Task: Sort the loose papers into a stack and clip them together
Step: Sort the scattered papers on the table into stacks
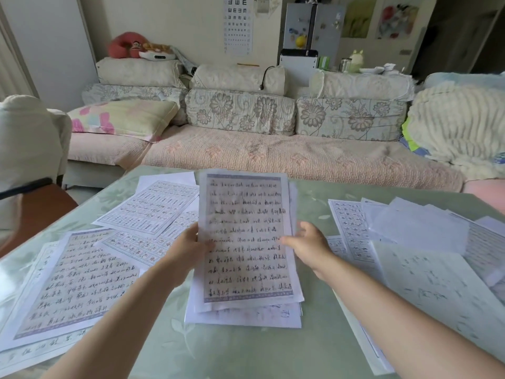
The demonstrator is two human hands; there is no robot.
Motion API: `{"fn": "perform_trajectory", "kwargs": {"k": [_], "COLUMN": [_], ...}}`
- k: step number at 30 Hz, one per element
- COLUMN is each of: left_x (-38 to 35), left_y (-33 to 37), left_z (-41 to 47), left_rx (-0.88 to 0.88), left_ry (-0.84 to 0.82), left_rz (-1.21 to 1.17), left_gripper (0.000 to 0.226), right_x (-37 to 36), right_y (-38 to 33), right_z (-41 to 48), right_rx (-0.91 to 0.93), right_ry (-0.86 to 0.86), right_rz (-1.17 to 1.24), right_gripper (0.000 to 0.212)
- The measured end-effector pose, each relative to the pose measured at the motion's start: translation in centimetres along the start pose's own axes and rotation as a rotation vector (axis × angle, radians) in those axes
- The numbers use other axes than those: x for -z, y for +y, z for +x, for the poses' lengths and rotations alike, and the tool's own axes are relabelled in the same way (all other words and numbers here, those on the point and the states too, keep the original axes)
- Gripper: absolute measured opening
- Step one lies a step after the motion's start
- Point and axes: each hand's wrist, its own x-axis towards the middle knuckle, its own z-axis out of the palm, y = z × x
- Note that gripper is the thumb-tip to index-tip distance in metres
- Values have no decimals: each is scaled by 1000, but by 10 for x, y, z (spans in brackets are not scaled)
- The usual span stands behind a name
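Observation:
A sheet of handwritten script (pixel 244 236) with a printed border is held upright-tilted over the middle of the table. My left hand (pixel 188 247) grips its left edge and my right hand (pixel 308 244) pinches its right edge. Its lower end rests on a small stack of papers (pixel 240 315) lying flat beneath. Loose sheets (pixel 79 283) with handwriting and grid practice pages (pixel 147 206) lie scattered at the left. More loose pages (pixel 420 250) overlap at the right. No clip is visible.
The table (pixel 246 354) has a pale green floral glass top. A long sofa (pixel 273 151) with cushions runs behind it. A cream armchair (pixel 30 138) stands at the left, a fluffy blanket (pixel 459 124) at the right.

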Motion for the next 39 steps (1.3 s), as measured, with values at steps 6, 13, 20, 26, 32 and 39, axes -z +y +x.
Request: {"fn": "perform_trajectory", "kwargs": {"k": [6,13,20,26,32,39], "left_x": [-12,-42,-50,-51,-53,-72], "left_y": [32,67,53,39,41,42], "left_z": [-21,-38,-35,-30,-21,-18], "left_rx": [-251,-514,-543,-492,-524,-365], "left_ry": [97,189,205,223,278,226], "left_rz": [-126,-163,-45,-9,-9,90], "left_gripper": [40,37,34,32,34,22], "right_x": [17,45,47,33,32,40], "right_y": [-32,-58,-36,-23,-26,-11], "right_z": [-10,-26,-23,-23,-21,-26], "right_rx": [285,563,437,399,428,309], "right_ry": [57,219,117,72,151,132], "right_rz": [307,337,252,251,262,119], "right_gripper": [31,43,40,44,40,27]}}
